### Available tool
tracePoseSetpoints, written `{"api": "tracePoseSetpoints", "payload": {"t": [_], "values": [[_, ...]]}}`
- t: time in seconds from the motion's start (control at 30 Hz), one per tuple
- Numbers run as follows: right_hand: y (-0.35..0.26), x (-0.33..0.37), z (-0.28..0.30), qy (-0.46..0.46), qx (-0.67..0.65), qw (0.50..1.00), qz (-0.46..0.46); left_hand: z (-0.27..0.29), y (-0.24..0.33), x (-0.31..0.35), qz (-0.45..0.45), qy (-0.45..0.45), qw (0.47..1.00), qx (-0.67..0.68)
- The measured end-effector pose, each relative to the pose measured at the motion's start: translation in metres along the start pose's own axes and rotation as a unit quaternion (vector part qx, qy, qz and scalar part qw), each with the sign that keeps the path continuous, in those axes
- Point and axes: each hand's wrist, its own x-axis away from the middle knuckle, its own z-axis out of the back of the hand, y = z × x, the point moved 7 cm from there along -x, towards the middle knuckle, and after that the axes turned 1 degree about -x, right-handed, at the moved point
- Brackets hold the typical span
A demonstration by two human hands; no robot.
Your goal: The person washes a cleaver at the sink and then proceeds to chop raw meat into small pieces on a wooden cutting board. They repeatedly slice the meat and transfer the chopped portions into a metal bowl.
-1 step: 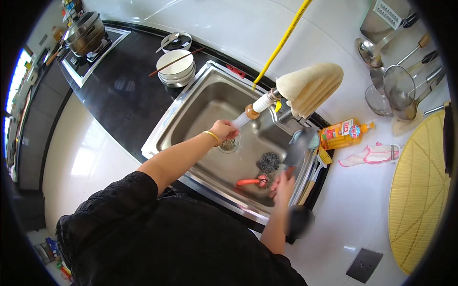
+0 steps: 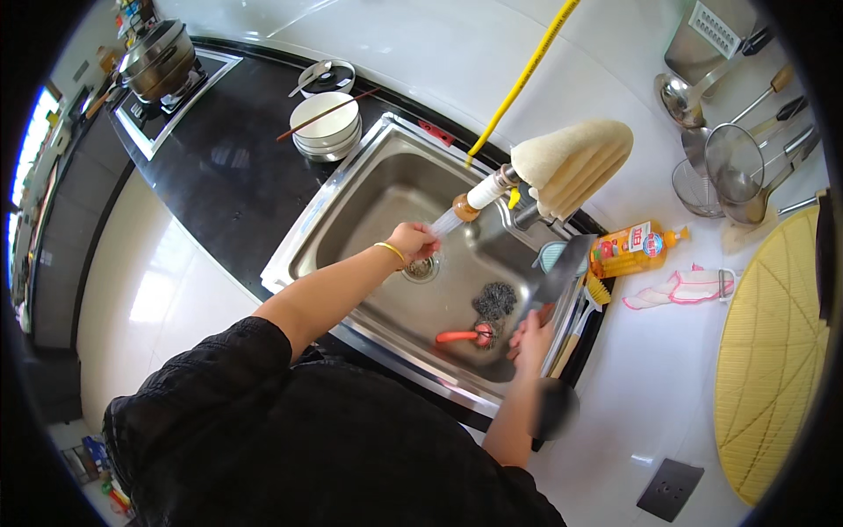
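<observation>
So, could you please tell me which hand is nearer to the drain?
Left: the left hand is above the drain; the right hand is farther off, by the right side of the sink, holding a knife.

Grey knife [image 2: 565,270], probably, and clear tube [image 2: 446,221], both slanted over sink [image 2: 369,198].

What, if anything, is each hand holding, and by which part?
The right hand holds a broad-bladed knife by its reddish handle. The left hand is at the lower end of the clear faucet tube; whether it grips cannot be told.
</observation>
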Motion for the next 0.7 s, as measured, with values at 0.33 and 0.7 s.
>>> {"api": "tracePoseSetpoints", "payload": {"t": [0.33,0.7], "values": [[-0.002,-0.059,0.044,-0.062,0.091,0.994,-0.024,0.012,0.010,0.049,-0.120,-0.028,0.770,-0.625],[0.015,0.112,-0.075,-0.156,-0.203,0.952,-0.169,0.052,-0.047,0.090,0.046,-0.003,0.683,-0.729]]}}
